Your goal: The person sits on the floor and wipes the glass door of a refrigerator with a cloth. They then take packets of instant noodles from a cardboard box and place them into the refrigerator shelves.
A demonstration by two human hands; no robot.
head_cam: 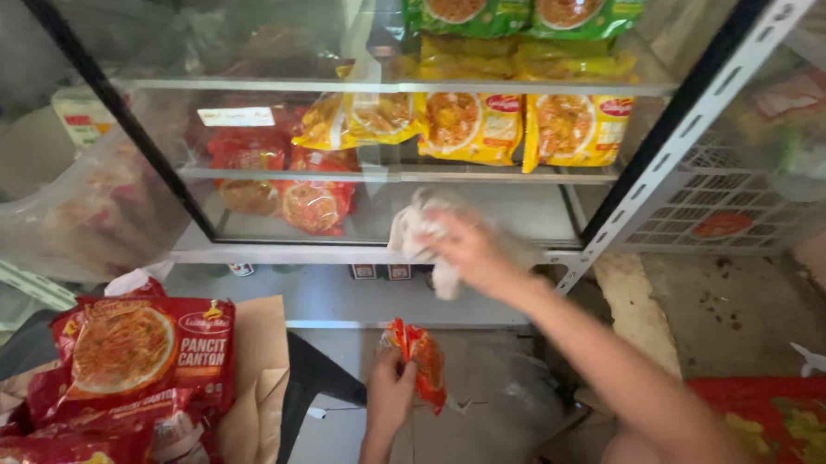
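My right hand [469, 250] grips a white cloth [415, 234] and presses it against the lower glass shelf [524, 220] of a glass cabinet. My left hand [389, 394] is lower down, closed on an orange-red noodle packet [423, 361] held upright below the cabinet's metal base [341, 295]. On the shelf above lie red noodle packets [314, 199] at the left and yellow noodle packets [469, 126] in the middle and right. Green packets [524, 3] stand on the top shelf.
A pile of red noodle packets [140, 351] lies on brown paper [260, 350] at the lower left. A clear plastic bag [87, 209] hangs left of the cabinet. A white perforated rack [718, 205] stands at the right, with a red patterned mat [793, 420] on the floor.
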